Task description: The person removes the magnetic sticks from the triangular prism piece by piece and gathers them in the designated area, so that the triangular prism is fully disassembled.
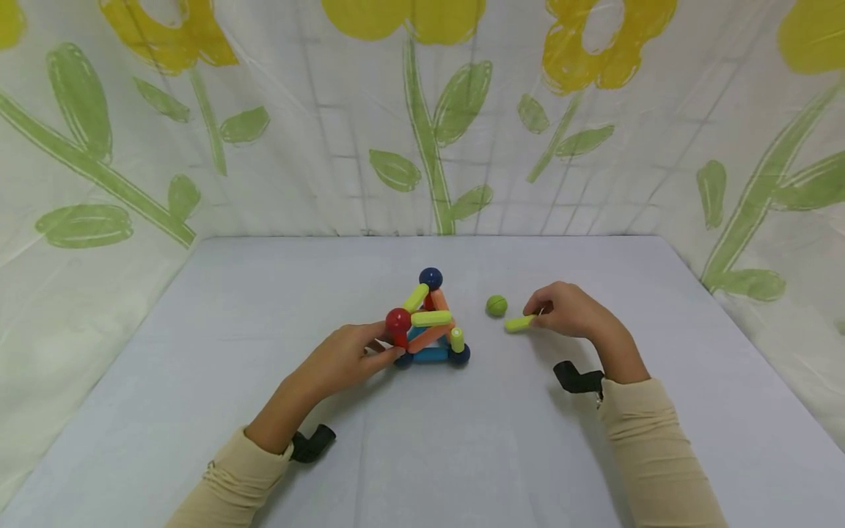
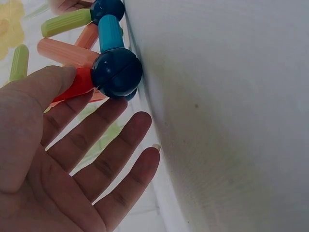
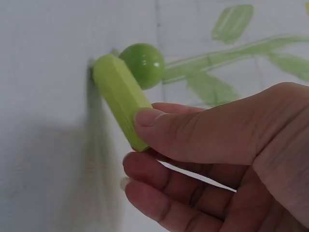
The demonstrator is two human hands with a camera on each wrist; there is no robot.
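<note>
A small structure of coloured rods and balls stands mid-table, with dark blue balls (image 1: 458, 353) at its base and a blue rod (image 1: 430, 354) between them. My left hand (image 1: 346, 357) pinches a red rod (image 2: 79, 84) at its left corner, below a red ball (image 1: 398, 320). The other fingers of that hand are spread, one near the dark blue ball (image 2: 117, 72). On the right, my right hand (image 1: 566, 312) pinches a yellow-green rod (image 3: 120, 96) by one end between thumb and fingers. A green ball (image 1: 496, 306) lies just beyond that rod, on the table.
The table (image 1: 462, 455) has a pale cover. Behind it hangs a white curtain (image 1: 277, 198) printed with yellow flowers and green leaves. Black wrist cameras (image 1: 577, 378) are worn at both cuffs, hanging near the tabletop.
</note>
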